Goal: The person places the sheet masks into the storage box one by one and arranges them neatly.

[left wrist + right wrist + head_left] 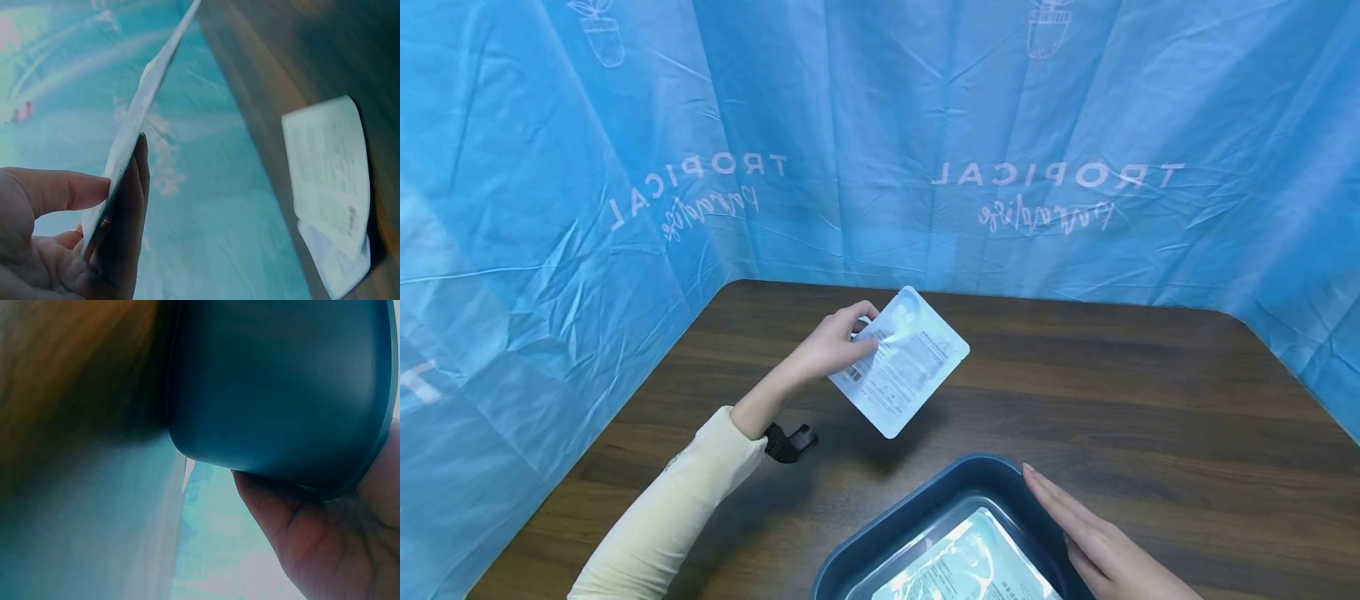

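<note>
My left hand (842,342) pinches a white sheet mask packet (910,367) by its left edge, thumb on the printed face and fingers behind. The packet is tilted above the table, its barcode near the thumb; the left wrist view sees it almost edge-on. My right hand (1101,533) grips the rim of a dark blue tray (887,525) at its far right side. Close up in the right wrist view, the tray's corner sits between thumb and fingers. Inside the tray lies a shiny pale green packet (970,562), its lower part cut off by the frame.
In the left wrist view, two pale packets (328,169) lie overlapping on the dark wood. The brown wooden table (1150,400) is bordered at the back and sides by blue printed curtains (880,125). A black wrist strap (786,444) sits on the left wrist.
</note>
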`<state>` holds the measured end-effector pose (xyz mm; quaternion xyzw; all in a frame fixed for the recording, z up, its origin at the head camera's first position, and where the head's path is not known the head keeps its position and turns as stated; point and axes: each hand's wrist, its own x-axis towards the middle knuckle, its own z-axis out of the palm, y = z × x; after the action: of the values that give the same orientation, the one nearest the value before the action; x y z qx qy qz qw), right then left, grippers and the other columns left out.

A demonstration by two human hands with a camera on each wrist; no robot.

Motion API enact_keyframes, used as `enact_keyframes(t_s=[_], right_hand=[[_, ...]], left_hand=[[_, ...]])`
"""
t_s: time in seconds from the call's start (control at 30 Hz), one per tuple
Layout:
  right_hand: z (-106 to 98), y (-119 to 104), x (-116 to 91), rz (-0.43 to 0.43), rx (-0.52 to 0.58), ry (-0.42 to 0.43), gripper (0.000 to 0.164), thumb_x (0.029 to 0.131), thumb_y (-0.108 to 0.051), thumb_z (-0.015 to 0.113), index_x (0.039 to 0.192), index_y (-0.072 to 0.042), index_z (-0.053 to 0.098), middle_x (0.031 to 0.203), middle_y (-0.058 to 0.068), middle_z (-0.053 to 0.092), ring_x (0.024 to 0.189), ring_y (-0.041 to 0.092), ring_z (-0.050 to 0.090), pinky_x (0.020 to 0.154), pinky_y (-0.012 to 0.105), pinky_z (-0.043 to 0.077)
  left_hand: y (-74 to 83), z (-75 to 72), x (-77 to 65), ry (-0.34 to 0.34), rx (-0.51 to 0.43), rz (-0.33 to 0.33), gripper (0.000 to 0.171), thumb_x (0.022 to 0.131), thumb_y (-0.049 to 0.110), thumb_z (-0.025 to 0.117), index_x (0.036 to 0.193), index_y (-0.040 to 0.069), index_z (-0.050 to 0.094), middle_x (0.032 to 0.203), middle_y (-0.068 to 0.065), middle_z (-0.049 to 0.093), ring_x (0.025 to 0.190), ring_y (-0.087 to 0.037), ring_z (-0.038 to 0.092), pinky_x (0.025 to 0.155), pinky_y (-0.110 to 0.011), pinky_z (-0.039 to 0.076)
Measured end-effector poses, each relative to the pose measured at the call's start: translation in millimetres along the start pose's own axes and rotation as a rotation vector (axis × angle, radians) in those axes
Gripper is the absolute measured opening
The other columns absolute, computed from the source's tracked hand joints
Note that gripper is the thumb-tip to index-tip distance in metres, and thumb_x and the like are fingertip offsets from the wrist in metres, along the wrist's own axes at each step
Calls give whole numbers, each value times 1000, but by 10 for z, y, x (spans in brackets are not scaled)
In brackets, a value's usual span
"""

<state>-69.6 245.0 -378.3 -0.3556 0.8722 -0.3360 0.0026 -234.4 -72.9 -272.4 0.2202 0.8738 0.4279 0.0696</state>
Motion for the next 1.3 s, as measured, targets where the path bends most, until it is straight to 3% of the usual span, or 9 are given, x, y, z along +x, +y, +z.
enact_keyframes(t_s=[0.27, 0.47, 0.57, 0.77, 0.9, 1.0, 1.13, 1.3], right_hand=[[-7, -16, 1, 14, 24, -5, 64, 88, 5, 45, 142, -7, 14, 145, 15, 20, 127, -10, 12, 92, 7, 23], [-20, -28, 3, 125, 53, -50, 70, 86, 6, 46, 143, -17, 11, 146, 12, 18, 124, -14, 10, 91, 8, 22], [-18, -26, 2, 146, 14, -39, 73, 84, 6, 48, 143, -19, 14, 145, 9, 20, 124, -13, 11, 91, 8, 23], [5, -9, -4, 84, 40, -16, 71, 85, 8, 48, 143, -12, 13, 147, 7, 18, 125, -13, 11, 91, 6, 19], [31, 16, 1, -56, -44, 65, 71, 79, 15, 51, 140, -2, 20, 145, 9, 23, 128, -5, 16, 93, 5, 18], [40, 24, 3, -111, -102, 115, 73, 73, 20, 52, 138, 2, 24, 143, 10, 26, 129, -1, 20, 94, 4, 17], [26, 20, 2, -63, -98, 80, 73, 76, 18, 50, 140, -2, 21, 145, 7, 23, 128, -5, 16, 93, 4, 18], [6, 13, 0, -9, -32, 20, 76, 78, 18, 47, 142, -6, 15, 147, 4, 17, 127, -10, 11, 92, 5, 17]], left_hand=[[179, 102, -299, -220, -269, 3, 22, 92, 4, 37, 114, 7, 40, 102, -14, 57, 77, -22, 63, 60, -37, 51], [291, 263, -602, -411, -430, -21, 39, 92, -2, 35, 129, 10, 32, 110, -13, 55, 83, -24, 63, 66, -37, 51], [318, 380, -755, -507, -493, -40, 49, 91, -4, 35, 135, 16, 26, 114, -10, 54, 85, -23, 62, 68, -36, 50], [284, 598, -953, -612, -449, -1, 54, 91, -4, 35, 138, 19, 22, 114, -3, 52, 82, -14, 62, 67, -29, 50], [272, 705, -996, -683, -374, 42, 55, 90, -4, 34, 139, 16, 19, 111, 1, 50, 77, -7, 59, 66, -23, 48], [290, 757, -1007, -743, -347, 39, 56, 91, -2, 34, 140, 17, 16, 110, 3, 49, 77, -4, 58, 68, -21, 47], [311, 814, -1010, -783, -334, 18, 57, 91, -1, 35, 140, 20, 15, 112, 4, 47, 83, -4, 56, 73, -21, 45], [296, 908, -1019, -797, -318, 13, 59, 90, -1, 37, 141, 17, 13, 128, 4, 39, 99, -1, 47, 86, -19, 36]])
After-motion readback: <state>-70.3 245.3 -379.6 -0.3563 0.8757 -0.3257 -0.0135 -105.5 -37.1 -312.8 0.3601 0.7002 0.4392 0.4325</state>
